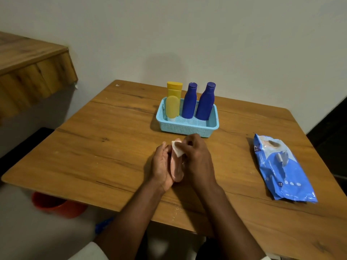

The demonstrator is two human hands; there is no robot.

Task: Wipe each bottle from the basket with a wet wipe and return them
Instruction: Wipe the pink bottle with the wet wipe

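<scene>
My left hand point(161, 166) grips a pale pink bottle point(176, 170), held lengthwise above the table in front of the basket. My right hand point(195, 158) presses a folded white wet wipe point(177, 150) against the bottle's far end. The light blue basket point(187, 126) stands behind my hands. Inside it stand a tall yellow bottle point(174, 91), a smaller yellow tube point(172, 109) in front of that, and two dark blue bottles point(190, 102) point(206, 102).
A blue pack of wet wipes point(281, 166) lies on the wooden table point(105, 147) at the right. An orange bucket point(56, 205) sits on the floor under the table's left edge. A wooden shelf point(28, 72) juts out at the upper left.
</scene>
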